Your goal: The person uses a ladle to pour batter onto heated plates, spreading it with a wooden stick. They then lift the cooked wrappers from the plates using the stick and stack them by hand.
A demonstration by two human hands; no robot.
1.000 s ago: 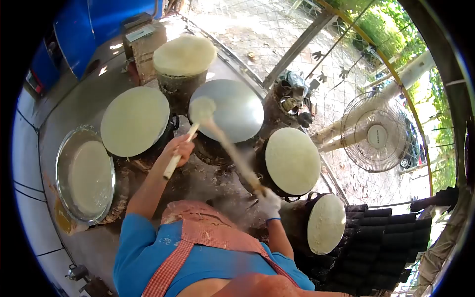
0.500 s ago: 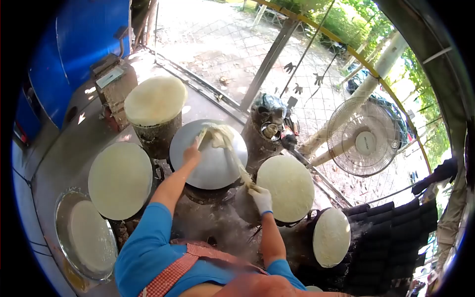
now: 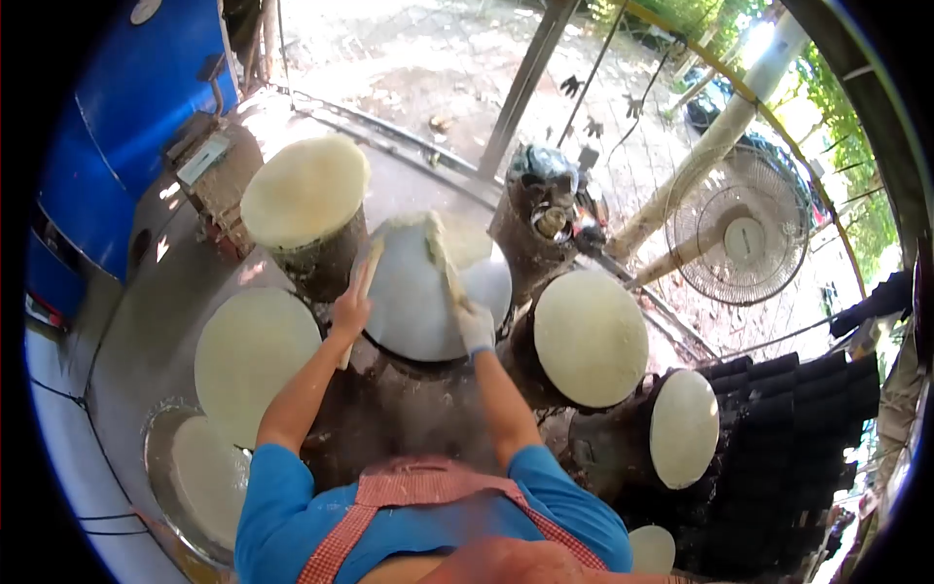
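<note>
My bare left hand (image 3: 350, 313) grips a wooden stick (image 3: 364, 280) at the near left rim of the central domed metal griddle (image 3: 409, 302). In a white glove, my right hand (image 3: 476, 328) grips a second stick (image 3: 443, 263) that reaches up over the griddle. Between the two sticks a pale dough sheet (image 3: 457, 238) lies spread over the far part of the dome. Both hands rest at the griddle's near edge.
Dough-covered round griddles surround the centre: far left (image 3: 305, 190), near left (image 3: 255, 365), right (image 3: 590, 337), far right (image 3: 684, 428). A metal tray (image 3: 159, 457) holds dough at the lower left. A standing fan (image 3: 736, 238), a blue tank (image 3: 146, 68) and black stacked pots (image 3: 788, 428) stand around.
Both hands moved the sticks from the left toward the central griddle. The bunched dough hanging from the sticks now lies spread across the dome's far side.
</note>
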